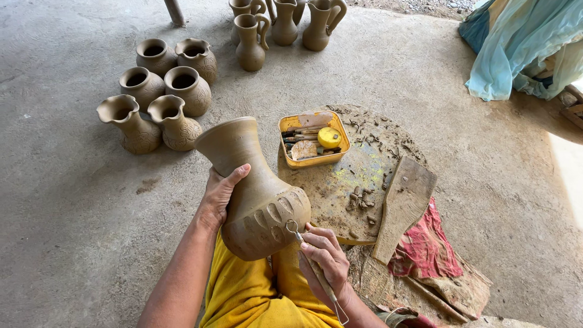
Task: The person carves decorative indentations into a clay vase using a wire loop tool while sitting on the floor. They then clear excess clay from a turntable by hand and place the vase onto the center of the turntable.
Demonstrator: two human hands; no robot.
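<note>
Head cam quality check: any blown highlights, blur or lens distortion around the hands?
Head view: soft, even shade, faint shadows under the pots; daylight blows out the floor's right edge. Vase, left hand, right hand and loop tool are sharp, no motion blur. Wide lens: slight stretching toward the corners, as at the blue cloth.

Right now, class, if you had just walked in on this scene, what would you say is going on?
A person seated on the floor tilts an unfired clay vase, the left hand gripping its neck. The right hand holds a wire loop tool against the carved petal pattern on the belly. Beside them lie a round board strewn with clay shavings, a yellow tray of tools and a wooden paddle. Finished pots and jugs stand behind.
</note>
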